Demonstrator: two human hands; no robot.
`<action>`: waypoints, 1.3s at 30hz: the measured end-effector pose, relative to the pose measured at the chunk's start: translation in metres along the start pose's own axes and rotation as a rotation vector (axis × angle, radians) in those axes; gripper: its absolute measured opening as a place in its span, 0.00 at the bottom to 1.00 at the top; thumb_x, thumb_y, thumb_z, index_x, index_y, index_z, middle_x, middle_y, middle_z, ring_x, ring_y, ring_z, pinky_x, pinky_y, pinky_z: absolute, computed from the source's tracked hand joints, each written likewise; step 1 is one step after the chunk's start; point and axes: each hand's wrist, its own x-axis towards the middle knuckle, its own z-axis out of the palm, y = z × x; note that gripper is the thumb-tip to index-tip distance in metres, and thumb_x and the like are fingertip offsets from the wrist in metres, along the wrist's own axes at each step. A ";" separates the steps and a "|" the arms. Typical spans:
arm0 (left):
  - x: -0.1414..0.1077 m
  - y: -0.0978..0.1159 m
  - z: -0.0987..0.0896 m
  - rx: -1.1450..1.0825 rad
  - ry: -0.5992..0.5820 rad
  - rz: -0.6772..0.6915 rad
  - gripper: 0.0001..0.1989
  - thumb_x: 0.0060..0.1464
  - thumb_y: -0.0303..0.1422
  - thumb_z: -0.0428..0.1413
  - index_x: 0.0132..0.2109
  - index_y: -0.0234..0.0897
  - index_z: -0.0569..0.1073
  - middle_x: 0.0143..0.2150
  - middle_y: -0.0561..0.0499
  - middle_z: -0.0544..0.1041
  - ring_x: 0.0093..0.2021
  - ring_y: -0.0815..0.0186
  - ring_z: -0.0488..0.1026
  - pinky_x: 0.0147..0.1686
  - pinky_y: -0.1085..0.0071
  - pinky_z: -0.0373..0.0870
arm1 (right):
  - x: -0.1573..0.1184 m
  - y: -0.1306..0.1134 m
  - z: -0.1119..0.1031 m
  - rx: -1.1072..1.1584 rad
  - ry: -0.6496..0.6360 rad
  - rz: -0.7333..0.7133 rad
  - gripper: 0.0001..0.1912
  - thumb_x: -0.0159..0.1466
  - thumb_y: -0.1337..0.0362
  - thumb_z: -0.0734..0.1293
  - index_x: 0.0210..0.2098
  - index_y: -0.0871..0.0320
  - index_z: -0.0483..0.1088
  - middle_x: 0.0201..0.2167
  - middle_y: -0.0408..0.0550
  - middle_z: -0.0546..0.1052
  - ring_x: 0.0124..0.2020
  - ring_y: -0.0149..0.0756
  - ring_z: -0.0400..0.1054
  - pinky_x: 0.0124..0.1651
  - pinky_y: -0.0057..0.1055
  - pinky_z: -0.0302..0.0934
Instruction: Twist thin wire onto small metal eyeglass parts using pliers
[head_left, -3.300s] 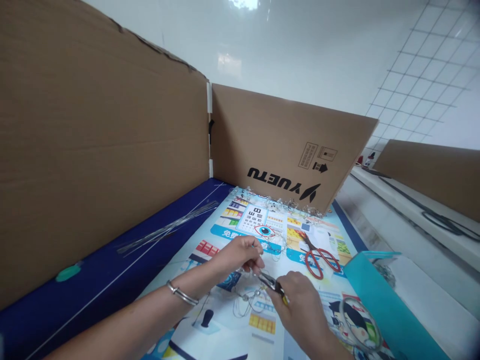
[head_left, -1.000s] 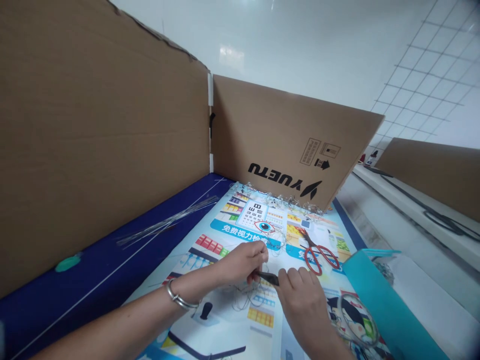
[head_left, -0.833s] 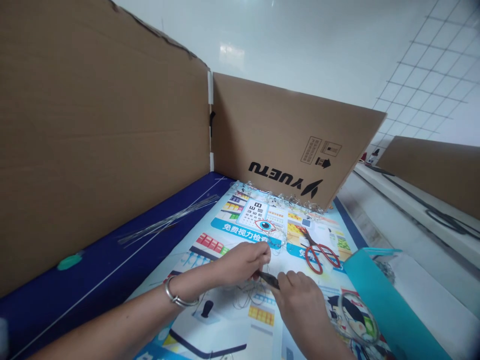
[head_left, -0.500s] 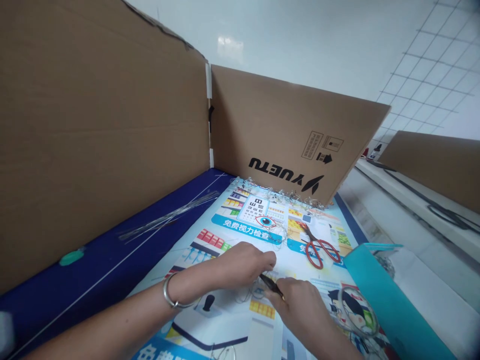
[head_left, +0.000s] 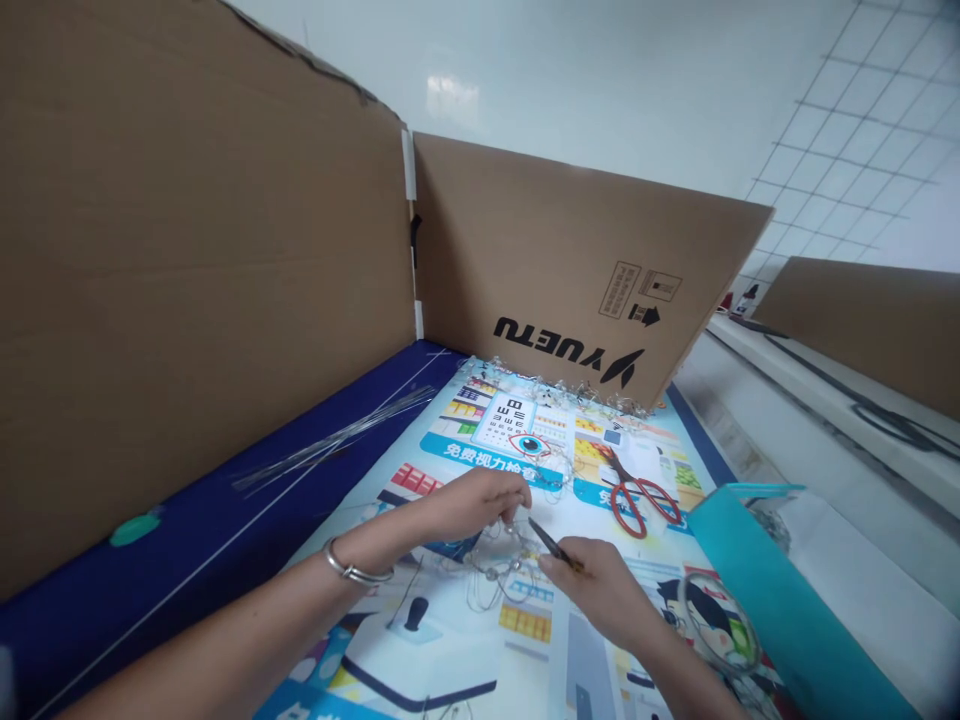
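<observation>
Thin bent wire with small clear bead-like bits hangs in loops beneath my left hand. The fingers of that hand are pinched on the wire, and a bracelet sits at the wrist. My right hand is wrapped round dark needle-nose pliers, whose grips are mostly hidden in the palm. The tip of the pliers points up and left, a short gap from my left fingertips. Red-handled scissors lie beyond my right hand on the printed poster.
Cardboard panels wall the left and far sides. Straight wires lie on the blue cloth. More wire pieces line the poster's far edge. At right are a teal box and a wire coil.
The pliers have drawn away from my left fingers, leaving a gap. My left hand has shifted left and slightly up, and the looped wire below it shows more.
</observation>
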 end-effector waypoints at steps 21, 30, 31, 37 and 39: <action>-0.004 0.018 0.010 0.091 -0.044 -0.022 0.07 0.57 0.28 0.41 0.38 0.39 0.63 0.26 0.55 0.71 0.25 0.68 0.64 0.24 0.76 0.55 | 0.004 0.008 0.009 -0.043 0.062 0.014 0.21 0.60 0.50 0.58 0.19 0.58 0.54 0.16 0.38 0.58 0.20 0.25 0.51 0.22 0.24 0.39; 0.000 0.010 0.009 0.009 -0.015 -0.043 0.08 0.59 0.33 0.41 0.39 0.39 0.64 0.28 0.56 0.72 0.26 0.69 0.68 0.26 0.76 0.59 | 0.004 0.013 0.014 -0.114 0.154 0.041 0.21 0.60 0.49 0.57 0.20 0.57 0.57 0.17 0.39 0.63 0.21 0.27 0.56 0.23 0.24 0.40; 0.001 0.007 0.008 0.003 0.023 -0.038 0.08 0.59 0.34 0.41 0.39 0.39 0.64 0.29 0.55 0.72 0.28 0.69 0.68 0.27 0.76 0.60 | 0.005 0.014 0.014 -0.132 0.185 0.048 0.21 0.61 0.49 0.56 0.20 0.57 0.57 0.18 0.39 0.63 0.21 0.27 0.57 0.23 0.25 0.41; -0.003 -0.019 0.002 0.028 0.270 -0.032 0.10 0.59 0.33 0.43 0.34 0.37 0.66 0.29 0.55 0.70 0.30 0.70 0.67 0.31 0.75 0.60 | 0.011 0.030 0.024 -0.282 0.400 0.003 0.16 0.63 0.52 0.56 0.27 0.56 0.64 0.24 0.43 0.69 0.27 0.30 0.62 0.28 0.25 0.46; -0.008 -0.030 0.003 0.014 0.329 -0.050 0.10 0.59 0.33 0.43 0.33 0.36 0.66 0.29 0.55 0.69 0.30 0.70 0.66 0.30 0.76 0.60 | 0.014 0.036 0.028 -0.326 0.450 -0.032 0.16 0.63 0.53 0.57 0.28 0.56 0.65 0.25 0.44 0.69 0.29 0.31 0.63 0.30 0.26 0.48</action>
